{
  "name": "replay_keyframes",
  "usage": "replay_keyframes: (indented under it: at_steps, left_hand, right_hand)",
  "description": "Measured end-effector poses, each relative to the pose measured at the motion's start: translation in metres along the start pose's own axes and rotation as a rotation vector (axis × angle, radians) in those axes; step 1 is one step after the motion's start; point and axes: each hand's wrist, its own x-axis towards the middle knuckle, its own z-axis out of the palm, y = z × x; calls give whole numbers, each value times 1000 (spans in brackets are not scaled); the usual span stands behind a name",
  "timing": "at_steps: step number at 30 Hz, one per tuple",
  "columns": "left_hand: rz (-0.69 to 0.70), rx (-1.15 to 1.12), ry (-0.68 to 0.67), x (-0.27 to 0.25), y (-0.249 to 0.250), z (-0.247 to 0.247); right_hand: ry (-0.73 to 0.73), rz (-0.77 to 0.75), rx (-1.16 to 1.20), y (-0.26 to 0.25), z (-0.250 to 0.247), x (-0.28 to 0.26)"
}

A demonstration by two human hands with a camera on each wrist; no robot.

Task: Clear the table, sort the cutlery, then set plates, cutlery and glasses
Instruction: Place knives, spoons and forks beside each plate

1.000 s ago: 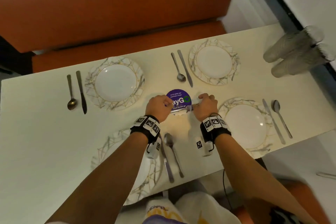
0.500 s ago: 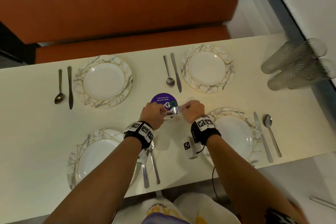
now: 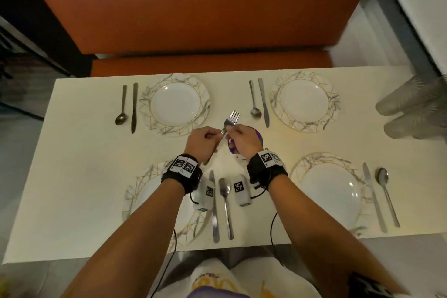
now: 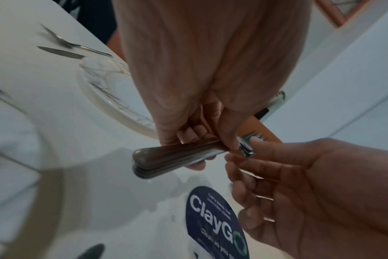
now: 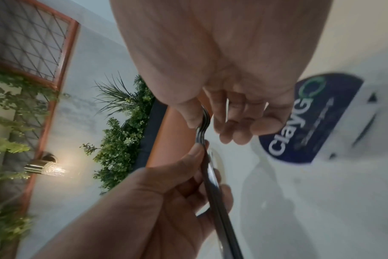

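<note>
Clamped in my left hand [image 3: 203, 140], right hand [image 3: 244, 139] pinching their necks, the stacked forks [image 3: 231, 120] hover over the purple sticker [image 3: 258, 138]; plates, knives, spoons look set around it, forks and glasses [image 3: 411, 111] remain.

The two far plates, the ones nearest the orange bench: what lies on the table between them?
In the head view, a spoon and a knife lie side by side between the far left plate and the far right plate, nearer the right one.
</note>
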Motion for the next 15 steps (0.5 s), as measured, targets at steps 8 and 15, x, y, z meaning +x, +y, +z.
replay_keyframes:
  at_steps: [8, 15]
  left_hand:
    - [-76, -140, 8, -38, -57, -86]
    - [-103, -198, 43, -71, -104, -154]
  right_hand:
    - [-36, 132, 251, 2, 96, -36]
    - [-7, 109, 273, 10, 180, -71]
